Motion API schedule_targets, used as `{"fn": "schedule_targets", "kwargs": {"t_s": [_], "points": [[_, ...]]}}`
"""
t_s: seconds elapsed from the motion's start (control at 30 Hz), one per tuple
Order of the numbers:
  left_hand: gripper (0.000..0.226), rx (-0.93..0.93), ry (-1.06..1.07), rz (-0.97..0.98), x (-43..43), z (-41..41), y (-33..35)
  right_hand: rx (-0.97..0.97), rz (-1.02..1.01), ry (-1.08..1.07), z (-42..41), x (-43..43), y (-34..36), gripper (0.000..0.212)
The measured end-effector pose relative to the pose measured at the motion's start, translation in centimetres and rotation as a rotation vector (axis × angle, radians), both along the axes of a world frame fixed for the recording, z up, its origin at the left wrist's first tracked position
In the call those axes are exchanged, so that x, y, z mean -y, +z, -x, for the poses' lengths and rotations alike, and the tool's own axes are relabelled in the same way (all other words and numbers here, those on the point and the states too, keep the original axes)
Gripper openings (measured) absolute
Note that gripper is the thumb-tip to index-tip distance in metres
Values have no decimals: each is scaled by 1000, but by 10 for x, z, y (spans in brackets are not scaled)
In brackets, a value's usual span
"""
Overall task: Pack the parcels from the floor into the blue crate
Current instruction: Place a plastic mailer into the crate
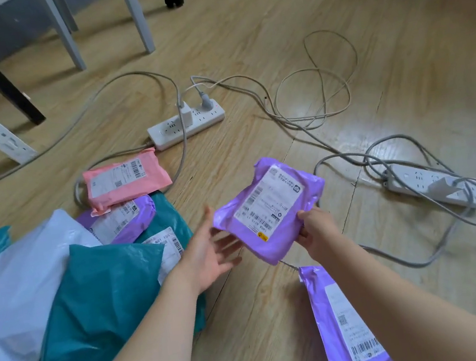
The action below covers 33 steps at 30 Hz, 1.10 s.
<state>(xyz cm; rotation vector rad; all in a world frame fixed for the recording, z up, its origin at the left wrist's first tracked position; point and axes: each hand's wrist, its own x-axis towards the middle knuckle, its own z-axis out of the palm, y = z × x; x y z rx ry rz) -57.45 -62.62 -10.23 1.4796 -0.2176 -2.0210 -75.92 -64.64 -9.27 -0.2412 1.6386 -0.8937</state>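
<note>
Beside the right forearm, a purple parcel (344, 317) is lying flat on the floor (243, 43). Beyond it the right hand (316, 230) is gripping a second purple parcel (268, 209) by its near edge, thumb on top, label facing up. The left hand (207, 254) is spreading wide just beside that parcel's left corner. At left, a teal parcel (95, 305), white parcel (17, 285) and pink parcel (127, 176) are lying heaped near a power strip (187, 123).

The right grip (317, 230) has most of its fingers hidden beneath the held purple parcel (304, 191), whose label (267, 203) print is too small to read, while the lower-right purple parcel (344, 317) runs off the bottom edge and the white parcel (11, 286) off the left.
</note>
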Motion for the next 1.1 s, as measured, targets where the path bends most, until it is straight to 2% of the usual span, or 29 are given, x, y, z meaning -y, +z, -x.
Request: {"fn": "schedule_targets", "kwargs": {"t_s": [0.07,0.13,0.2,0.27,0.33,0.43,0.5,0.57,0.6,0.7,0.73,0.83,0.93,1.03,1.1], "points": [[40,-8,-106,21,-5,8,-2,47,6,32,-3,-1,4,29],[28,77,-2,34,-3,19,-6,101,-7,126,-6,-5,6,31],[20,149,143,33,3,21,-9,119,-79,248,-7,-9,5,24],[22,188,218,67,8,16,-12,48,-185,328,-5,-10,4,16],[23,243,205,112,9,6,-12,-126,-234,257,-1,-9,-1,1],[27,292,-6,168,8,-4,-8,-407,-111,210,12,-3,-6,57],[29,265,-166,185,6,-4,-4,-394,-23,234,13,-2,-4,67],[24,232,-215,182,5,-3,-3,-306,-13,270,14,-2,-2,63],[20,222,-191,173,5,-2,-3,-271,-42,331,14,-3,1,54],[15,194,24,128,10,-5,-5,-169,-134,494,18,-8,3,13],[16,173,112,116,11,-7,-6,-135,-139,504,18,-11,3,7],[25,42,245,80,10,-10,-10,-29,-82,457,15,-10,-3,23],[23,-2,34,43,-2,3,-12,53,-53,443,8,-8,-2,23],[36,177,-24,53,-9,16,-22,-24,-52,503,8,-7,-2,24],[38,281,-80,69,-10,18,-27,-160,-51,501,17,-10,-7,23]]}}
